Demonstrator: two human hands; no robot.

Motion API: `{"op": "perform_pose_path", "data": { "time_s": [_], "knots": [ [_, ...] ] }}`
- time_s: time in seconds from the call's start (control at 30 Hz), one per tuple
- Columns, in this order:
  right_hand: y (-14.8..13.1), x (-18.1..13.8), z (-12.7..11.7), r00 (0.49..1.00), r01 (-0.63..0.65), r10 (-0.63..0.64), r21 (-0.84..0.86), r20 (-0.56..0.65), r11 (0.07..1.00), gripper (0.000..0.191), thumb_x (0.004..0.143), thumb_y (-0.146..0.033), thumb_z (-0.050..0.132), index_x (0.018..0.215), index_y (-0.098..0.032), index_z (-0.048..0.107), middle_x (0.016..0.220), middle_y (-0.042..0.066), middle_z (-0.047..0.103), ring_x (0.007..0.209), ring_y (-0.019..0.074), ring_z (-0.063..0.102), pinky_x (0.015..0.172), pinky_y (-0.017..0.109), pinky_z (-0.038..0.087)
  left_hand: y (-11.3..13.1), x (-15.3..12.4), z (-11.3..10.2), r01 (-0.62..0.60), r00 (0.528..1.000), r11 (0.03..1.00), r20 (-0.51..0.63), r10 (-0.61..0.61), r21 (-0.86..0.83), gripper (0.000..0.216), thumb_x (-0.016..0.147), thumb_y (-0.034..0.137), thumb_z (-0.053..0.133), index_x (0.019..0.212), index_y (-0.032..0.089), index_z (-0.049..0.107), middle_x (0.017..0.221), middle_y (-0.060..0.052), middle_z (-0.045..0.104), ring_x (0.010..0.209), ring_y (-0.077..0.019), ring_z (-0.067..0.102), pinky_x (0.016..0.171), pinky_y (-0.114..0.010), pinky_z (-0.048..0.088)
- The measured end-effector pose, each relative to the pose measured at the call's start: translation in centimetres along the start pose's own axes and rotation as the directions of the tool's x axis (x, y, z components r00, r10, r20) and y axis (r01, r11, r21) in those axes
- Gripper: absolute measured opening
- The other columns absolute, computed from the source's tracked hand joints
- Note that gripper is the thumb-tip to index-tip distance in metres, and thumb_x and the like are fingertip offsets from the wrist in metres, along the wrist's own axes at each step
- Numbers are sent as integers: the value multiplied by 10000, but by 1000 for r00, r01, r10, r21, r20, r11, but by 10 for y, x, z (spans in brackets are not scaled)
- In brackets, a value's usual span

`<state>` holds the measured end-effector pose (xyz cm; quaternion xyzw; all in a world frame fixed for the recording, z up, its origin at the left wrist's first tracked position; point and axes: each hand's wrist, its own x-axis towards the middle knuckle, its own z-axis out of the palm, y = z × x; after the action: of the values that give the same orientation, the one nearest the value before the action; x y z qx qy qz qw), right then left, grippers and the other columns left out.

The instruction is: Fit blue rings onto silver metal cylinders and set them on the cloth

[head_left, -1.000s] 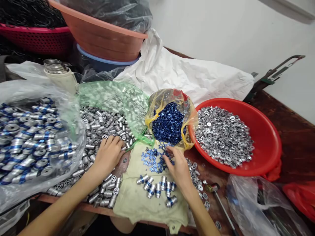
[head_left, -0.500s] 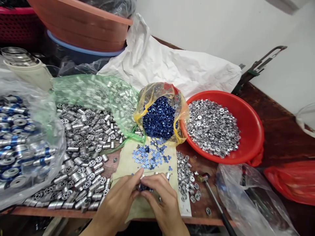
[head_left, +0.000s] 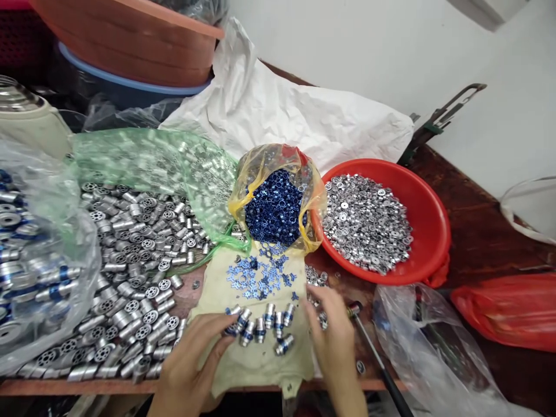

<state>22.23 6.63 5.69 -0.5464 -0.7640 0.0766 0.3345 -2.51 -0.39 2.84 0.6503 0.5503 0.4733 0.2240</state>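
1. Spools point(head_left: 260, 327): short silver cylinders with blue bands, in a row on the cloth point(head_left: 256, 365) near the tabletop's front edge.
2. My left hand point(head_left: 191, 362): fingertips touching the row's left end, loosely open, holding nothing.
3. My right hand point(head_left: 332, 336): open, beside small silver washers point(head_left: 319, 278).

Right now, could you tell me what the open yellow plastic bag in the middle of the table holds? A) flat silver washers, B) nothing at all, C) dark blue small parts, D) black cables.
C: the yellow bag is open at the top and filled with dark blue small parts; the flat silver pieces lie apart from it in the red basin to its right.
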Motion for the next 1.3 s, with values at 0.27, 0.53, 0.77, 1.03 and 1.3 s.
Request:
{"op": "perform_pose_path", "data": {
  "time_s": [0.27, 0.53, 0.77, 1.03, 1.3],
  "knots": [
    [67, 26, 1, 991, 45, -22, -181, 129, 982, 247, 983, -234, 506, 1153, -249, 684, 983, 84, 687, 948, 273, 632, 788, 401, 548, 0, -4, 2, 307, 948, 945, -51, -314, -115, 350, 972, 310, 562, 1314, 310, 640, 1227, -56, 739, 1119, -235, 706, 921, -314, 569],
    [58, 30, 4, 992, 80, -67, -115, 107, 990, 264, 991, -263, 525, 1175, -232, 712, 933, 96, 705, 885, 279, 634, 772, 426, 542, -2, -5, 6, 440, 880, 853, -58, -472, -280, 214, 894, 338, 668, 1087, 263, 722, 998, -36, 796, 945, -217, 748, 821, -279, 587],
    [-59, 2, 25, 998, 8, -46, 598, 48, 802, 104, 955, -260, 677, 1037, -269, 739, 903, 36, 743, 853, 202, 689, 729, 322, 573, 8, 2, 20, 490, 870, 787, 145, -472, -375, 189, 904, 330, 665, 1072, 260, 717, 1016, -32, 793, 972, -219, 749, 847, -282, 593],
    [-60, -12, 41, 993, -98, 31, 626, 117, 773, 302, 931, -79, 636, 1160, -270, 681, 989, 26, 747, 885, 169, 703, 761, 271, 583, 10, 7, 16, 502, 845, 688, 126, -520, -524, 189, 885, 353, 711, 1060, 283, 717, 1040, -11, 783, 998, -194, 722, 878, -241, 565],
    [-61, -2, 32, 963, 238, -269, 391, 27, 889, 452, 884, 36, 560, 1269, -193, 623, 1060, 85, 720, 992, 211, 654, 852, 363, 573, 11, 15, 19, 558, 788, 491, 243, -566, -669, 248, 870, 388, 734, 1072, 248, 701, 899, -2, 770, 849, -174, 715, 815, -243, 555]
  ]
}}
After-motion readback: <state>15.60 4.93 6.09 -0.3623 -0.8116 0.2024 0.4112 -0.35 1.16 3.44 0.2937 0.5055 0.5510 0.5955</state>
